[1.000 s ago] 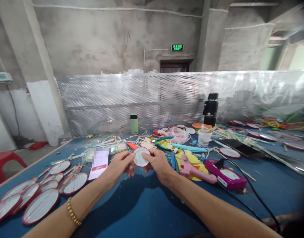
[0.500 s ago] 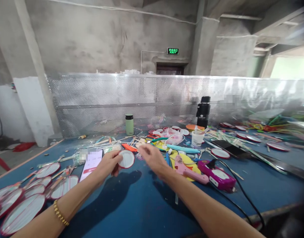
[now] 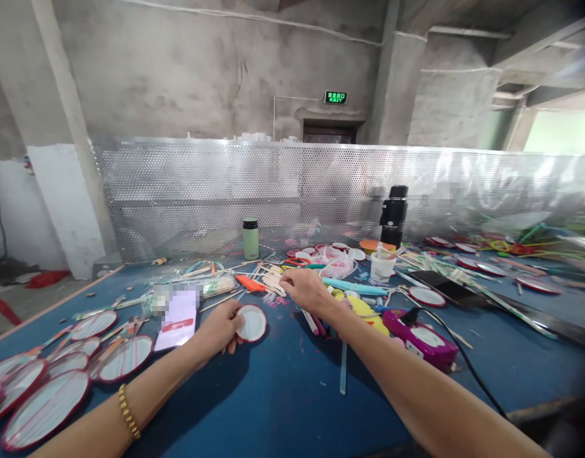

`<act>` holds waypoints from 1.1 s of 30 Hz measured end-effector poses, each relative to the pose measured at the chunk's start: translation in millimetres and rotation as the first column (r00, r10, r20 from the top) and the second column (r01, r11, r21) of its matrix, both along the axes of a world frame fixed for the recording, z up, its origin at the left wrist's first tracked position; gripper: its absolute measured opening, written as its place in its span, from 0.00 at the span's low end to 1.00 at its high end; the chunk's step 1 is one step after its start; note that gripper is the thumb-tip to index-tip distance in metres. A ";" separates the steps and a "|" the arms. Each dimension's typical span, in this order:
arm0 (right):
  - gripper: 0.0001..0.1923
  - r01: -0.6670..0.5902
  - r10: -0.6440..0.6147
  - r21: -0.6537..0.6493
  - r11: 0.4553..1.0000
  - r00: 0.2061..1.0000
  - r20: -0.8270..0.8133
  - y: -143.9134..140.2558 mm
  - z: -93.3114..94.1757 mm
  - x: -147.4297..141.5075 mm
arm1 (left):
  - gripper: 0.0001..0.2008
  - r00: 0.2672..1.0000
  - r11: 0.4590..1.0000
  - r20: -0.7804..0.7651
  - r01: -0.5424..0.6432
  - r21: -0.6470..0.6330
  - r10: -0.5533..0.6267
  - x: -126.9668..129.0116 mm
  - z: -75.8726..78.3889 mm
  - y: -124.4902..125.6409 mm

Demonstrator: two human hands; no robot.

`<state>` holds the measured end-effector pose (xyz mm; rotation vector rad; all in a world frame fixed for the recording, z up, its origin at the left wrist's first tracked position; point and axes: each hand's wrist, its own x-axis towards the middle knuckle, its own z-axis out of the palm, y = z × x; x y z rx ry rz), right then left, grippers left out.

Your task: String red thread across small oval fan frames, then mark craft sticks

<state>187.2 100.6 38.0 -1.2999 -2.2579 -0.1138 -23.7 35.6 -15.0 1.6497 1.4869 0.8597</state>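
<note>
My left hand (image 3: 224, 327) is closed on the edge of a small round white disc (image 3: 252, 323) with a red rim, tilted just above the blue table. My right hand (image 3: 306, 289) is over the right end of a loose pile of wooden sticks (image 3: 272, 280). Its fingers are curled downward, and their tips, with anything between them, are hidden. Below that hand lie small pink pieces (image 3: 275, 299). An orange piece (image 3: 250, 284) is left of the sticks. My right forearm largely covers a pink glue gun.
Several larger red-rimmed discs (image 3: 49, 407) lie at the left beside a lit phone (image 3: 180, 318). A purple device (image 3: 422, 337) with a black cable sits at the right. Farther back stand a green bottle (image 3: 250, 240), a white cup (image 3: 381, 267) and a black flask (image 3: 394, 216).
My right hand has moved right and slightly up, to the wooden sticks. My left hand has lowered and shifted a little right with the disc. The view has shifted slightly.
</note>
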 end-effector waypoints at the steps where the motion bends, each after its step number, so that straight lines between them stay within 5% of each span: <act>1: 0.11 -0.010 0.011 -0.015 1.000 0.999 0.045 2.6 2.0 -3.5 | 0.05 1.000 1.000 -0.018 0.001 0.017 -0.001 -0.1 -1.1 0.2; 9: 0.10 0.003 0.028 -0.078 0.997 0.919 0.393 11.6 -3.9 -16.8 | 0.06 0.997 0.999 -0.071 0.020 0.050 -0.017 -0.5 -5.3 3.6; 15: 0.12 -0.036 0.057 -0.052 0.998 0.866 0.497 11.3 -17.1 -18.2 | 0.05 0.992 0.995 -0.125 0.007 0.103 0.006 0.2 -3.7 1.3; 33: 0.10 -0.146 0.169 -0.159 0.976 0.976 0.139 21.9 -17.1 -2.3 | 0.05 0.991 0.994 -0.132 0.032 0.102 -0.018 -0.5 -2.3 1.5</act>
